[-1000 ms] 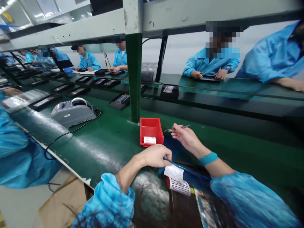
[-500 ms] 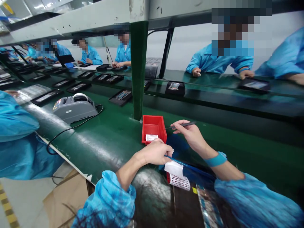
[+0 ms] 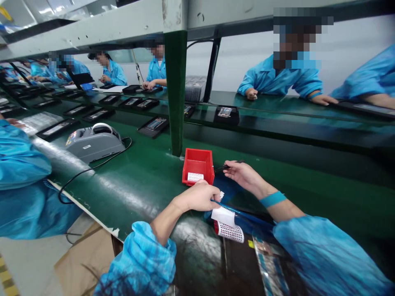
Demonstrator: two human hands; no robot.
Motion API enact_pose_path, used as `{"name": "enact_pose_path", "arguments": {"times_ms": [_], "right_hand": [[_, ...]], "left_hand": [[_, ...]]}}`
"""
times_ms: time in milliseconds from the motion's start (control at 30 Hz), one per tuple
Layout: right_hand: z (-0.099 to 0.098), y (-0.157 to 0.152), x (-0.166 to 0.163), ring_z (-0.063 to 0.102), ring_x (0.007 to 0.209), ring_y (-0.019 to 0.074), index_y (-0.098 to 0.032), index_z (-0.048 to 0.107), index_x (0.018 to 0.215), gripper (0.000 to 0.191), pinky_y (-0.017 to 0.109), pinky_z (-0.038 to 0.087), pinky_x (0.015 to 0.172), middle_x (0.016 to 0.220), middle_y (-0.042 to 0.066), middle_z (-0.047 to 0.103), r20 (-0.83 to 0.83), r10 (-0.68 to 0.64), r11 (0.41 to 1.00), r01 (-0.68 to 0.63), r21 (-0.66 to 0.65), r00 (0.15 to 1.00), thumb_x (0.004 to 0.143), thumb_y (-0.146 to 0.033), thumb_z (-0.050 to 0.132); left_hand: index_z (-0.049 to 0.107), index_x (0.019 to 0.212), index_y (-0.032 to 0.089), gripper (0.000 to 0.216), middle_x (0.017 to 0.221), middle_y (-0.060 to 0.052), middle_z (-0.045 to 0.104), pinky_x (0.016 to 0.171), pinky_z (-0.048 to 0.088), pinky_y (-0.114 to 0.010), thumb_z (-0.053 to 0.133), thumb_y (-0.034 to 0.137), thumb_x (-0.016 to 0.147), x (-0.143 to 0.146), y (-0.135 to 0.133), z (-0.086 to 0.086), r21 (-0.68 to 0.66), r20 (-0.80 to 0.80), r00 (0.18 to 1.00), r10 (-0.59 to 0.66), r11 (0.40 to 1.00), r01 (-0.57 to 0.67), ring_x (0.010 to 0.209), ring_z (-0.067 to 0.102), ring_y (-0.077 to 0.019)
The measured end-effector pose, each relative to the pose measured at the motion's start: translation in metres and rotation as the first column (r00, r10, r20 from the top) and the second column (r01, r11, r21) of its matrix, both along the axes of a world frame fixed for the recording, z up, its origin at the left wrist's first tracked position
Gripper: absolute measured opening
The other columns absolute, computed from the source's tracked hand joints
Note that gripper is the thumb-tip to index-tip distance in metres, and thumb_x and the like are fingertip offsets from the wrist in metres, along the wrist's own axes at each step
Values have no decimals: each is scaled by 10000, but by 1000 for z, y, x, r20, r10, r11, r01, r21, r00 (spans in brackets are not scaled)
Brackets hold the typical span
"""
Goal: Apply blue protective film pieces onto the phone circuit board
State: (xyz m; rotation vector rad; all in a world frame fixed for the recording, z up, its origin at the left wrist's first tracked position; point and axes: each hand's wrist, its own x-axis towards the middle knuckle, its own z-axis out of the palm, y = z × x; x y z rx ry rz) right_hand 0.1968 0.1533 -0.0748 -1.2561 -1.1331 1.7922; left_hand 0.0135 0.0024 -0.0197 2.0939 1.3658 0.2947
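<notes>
My left hand [image 3: 197, 196] lies curled over the edge of a blue plastic sheet [image 3: 243, 219], close to a small white perforated strip [image 3: 221, 195] at its fingertips. Below it hang a white paper backing [image 3: 223, 216] and a red-and-white perforated sheet [image 3: 229, 232]. My right hand [image 3: 243, 174] holds slim dark tweezers [image 3: 228, 166], their tips over the rim of a red plastic bin [image 3: 197, 158]. Inside the bin lies a white perforated piece [image 3: 195, 176].
A green conveyor belt [image 3: 138, 185] runs beneath my hands, with a grey tape dispenser [image 3: 94, 144] and its black cable at left. A green post [image 3: 175, 94] rises behind the bin. Black trays holding phones [image 3: 153, 126] line the belts. Several co-workers in blue smocks sit around.
My right hand has turned, so the tweezers now look shorter and point toward the bin. A small white strip now shows at my left fingertips. The view has shifted slightly.
</notes>
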Motion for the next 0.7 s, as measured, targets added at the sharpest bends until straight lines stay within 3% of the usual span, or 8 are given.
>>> {"name": "enact_pose_path", "arguments": {"times_ms": [233, 367, 500, 600, 700], "right_hand": [[4, -7, 4, 761, 978, 206, -202, 723, 1256, 302, 406, 686, 832, 1226, 67, 773, -41, 10, 998, -7, 65, 999, 1058, -430, 740], [15, -15, 17, 761, 969, 207, -198, 722, 1238, 320, 416, 682, 838, 1193, 61, 775, 8, 1, 977, -3, 215, 1000, 1062, -466, 726], [32, -34, 75, 709, 797, 160, -192, 724, 1123, 306, 353, 640, 730, 1003, 10, 752, 184, -44, 925, -30, 379, 982, 1064, -492, 713], [40, -69, 137, 663, 733, 158, -218, 742, 992, 317, 361, 609, 726, 885, -10, 734, 414, -114, 882, -100, 461, 903, 991, -532, 781], [45, -134, 186, 714, 819, 252, -308, 764, 868, 397, 464, 614, 817, 870, 39, 772, 615, -224, 834, -179, 522, 756, 877, -704, 790]], "left_hand": [[761, 1155, 165, 247, 1192, -69, 810, 984, 682, -490, 759, 386, 1044, -1, 1, -7, -38, 40, 999, -12, 999, 14, 1083, 785, -253], [764, 1051, 152, 188, 1051, -39, 815, 885, 694, -424, 795, 335, 1019, -4, 1, -3, -65, 181, 983, -29, 997, 42, 950, 789, -213], [726, 784, 168, 169, 800, 3, 779, 765, 628, -319, 880, 165, 855, -10, -1, 9, -99, 425, 904, 48, 995, -6, 782, 757, -177], [690, 796, 190, 241, 723, 37, 728, 666, 565, -289, 885, 328, 835, -14, 0, 17, -149, 608, 778, 161, 985, -88, 676, 706, -152], [641, 804, 208, 321, 687, 63, 696, 597, 509, -249, 882, 419, 823, -15, 3, 21, -204, 727, 639, 250, 968, -147, 607, 663, -121]]}}
